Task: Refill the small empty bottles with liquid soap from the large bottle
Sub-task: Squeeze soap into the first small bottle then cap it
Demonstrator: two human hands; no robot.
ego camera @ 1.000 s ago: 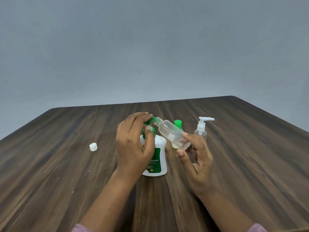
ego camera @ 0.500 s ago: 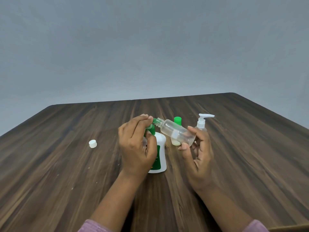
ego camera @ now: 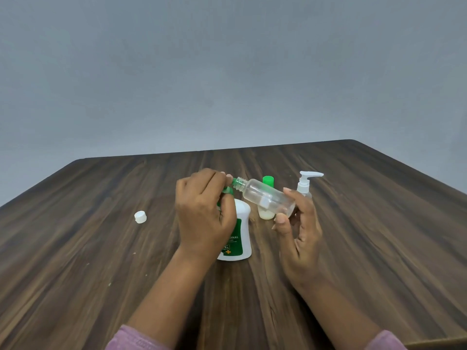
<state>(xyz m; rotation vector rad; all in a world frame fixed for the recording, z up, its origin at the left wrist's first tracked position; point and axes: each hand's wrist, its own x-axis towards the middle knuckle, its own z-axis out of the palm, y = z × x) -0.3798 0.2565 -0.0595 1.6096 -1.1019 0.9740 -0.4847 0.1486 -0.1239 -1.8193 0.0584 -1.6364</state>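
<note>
Grey wall [ego camera: 227, 72]; dark wood table [ego camera: 75, 274] (large bottle [ego camera: 243, 238] stands centre).

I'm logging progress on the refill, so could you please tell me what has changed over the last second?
The right hand has tipped the small clear bottle flatter, closer to level. The left hand still pinches the green cap at its mouth; nothing was let go. The large white bottle, loose white cap, pump bottle and green-topped bottle have not moved.
</note>
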